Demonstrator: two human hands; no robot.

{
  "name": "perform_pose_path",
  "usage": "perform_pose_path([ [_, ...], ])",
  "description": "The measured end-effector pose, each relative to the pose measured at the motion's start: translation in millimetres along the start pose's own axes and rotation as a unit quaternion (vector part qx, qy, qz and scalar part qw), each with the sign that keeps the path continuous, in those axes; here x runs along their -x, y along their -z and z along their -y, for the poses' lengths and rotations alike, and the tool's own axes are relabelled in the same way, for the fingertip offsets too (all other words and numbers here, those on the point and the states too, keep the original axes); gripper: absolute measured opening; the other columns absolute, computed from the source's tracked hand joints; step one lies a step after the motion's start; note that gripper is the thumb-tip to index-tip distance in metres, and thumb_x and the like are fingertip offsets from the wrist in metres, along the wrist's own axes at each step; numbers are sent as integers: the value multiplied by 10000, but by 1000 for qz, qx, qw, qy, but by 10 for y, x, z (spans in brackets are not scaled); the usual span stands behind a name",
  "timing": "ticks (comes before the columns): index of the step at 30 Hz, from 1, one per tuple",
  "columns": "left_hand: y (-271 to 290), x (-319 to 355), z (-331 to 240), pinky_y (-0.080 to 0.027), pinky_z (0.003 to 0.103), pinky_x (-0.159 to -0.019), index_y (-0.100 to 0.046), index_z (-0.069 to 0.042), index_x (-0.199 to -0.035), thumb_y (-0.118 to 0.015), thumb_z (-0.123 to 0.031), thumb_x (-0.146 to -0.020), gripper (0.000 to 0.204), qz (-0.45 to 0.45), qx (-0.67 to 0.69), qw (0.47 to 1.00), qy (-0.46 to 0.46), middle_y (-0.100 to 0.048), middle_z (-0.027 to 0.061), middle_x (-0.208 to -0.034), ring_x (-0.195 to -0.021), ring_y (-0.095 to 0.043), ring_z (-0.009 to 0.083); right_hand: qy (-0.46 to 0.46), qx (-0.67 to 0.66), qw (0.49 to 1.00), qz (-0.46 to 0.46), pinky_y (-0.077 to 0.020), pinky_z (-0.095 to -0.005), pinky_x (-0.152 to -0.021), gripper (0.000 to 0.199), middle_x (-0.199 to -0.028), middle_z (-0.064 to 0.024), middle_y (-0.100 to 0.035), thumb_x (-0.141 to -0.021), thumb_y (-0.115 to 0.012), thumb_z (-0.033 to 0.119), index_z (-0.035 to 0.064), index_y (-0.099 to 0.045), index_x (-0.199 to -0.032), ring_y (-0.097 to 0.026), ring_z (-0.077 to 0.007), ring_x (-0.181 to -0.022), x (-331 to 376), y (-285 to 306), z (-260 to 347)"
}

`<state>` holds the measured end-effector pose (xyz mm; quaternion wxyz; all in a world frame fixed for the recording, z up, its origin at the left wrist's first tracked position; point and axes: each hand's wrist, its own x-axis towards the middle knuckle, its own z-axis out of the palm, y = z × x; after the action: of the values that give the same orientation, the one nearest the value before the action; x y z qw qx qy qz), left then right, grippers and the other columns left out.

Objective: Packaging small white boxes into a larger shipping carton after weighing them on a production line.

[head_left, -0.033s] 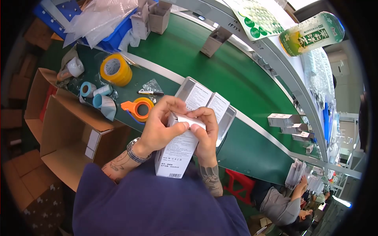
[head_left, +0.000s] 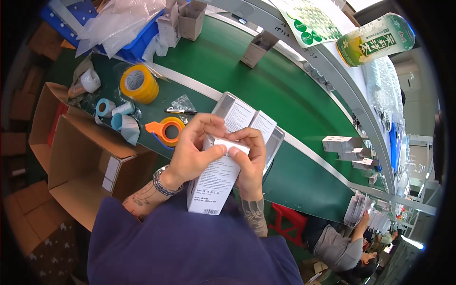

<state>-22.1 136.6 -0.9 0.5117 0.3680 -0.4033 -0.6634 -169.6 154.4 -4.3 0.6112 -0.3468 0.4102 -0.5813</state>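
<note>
A tall white cardboard box [head_left: 213, 183] with printed text and a barcode stands upright close to my body. My left hand [head_left: 192, 149] grips its upper left side, thumb on the printed front near the top edge. From the other side my right hand [head_left: 251, 159] holds the upper right, its thumb also pressed near the top. The fingers of both hands curl behind the top end, so the flaps there are partly hidden. Just beyond my hands lies a grey tray [head_left: 277, 142] holding two white printed boxes [head_left: 239, 115].
Left on the bench are yellow tape rolls [head_left: 139, 84], an orange tape dispenser [head_left: 166, 132], a pen [head_left: 179, 111] and label rolls [head_left: 105, 108]. An open carton [head_left: 90, 161] stands at left. Small boxes [head_left: 259, 49] sit on the green conveyor [head_left: 213, 52]. Another person [head_left: 339, 247] works at right.
Both thumbs have shifted very slightly near the box's top edge. The grip and everything around it look the same.
</note>
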Motion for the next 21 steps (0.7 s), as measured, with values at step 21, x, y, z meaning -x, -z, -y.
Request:
perform_pose_path([
  [21,298,-2840,614,-444,432,-896,-540,-65,-1186,-611,-180,-826,385,37,-587,767,-255,-567,151,-1203,-1172,-464,314,32,163,946,-278,-465,-262,-889,531,-1282,-175,-576,-892,-546,106,-25,-438,-1395,-596,-188,-1017,268,1635,528],
])
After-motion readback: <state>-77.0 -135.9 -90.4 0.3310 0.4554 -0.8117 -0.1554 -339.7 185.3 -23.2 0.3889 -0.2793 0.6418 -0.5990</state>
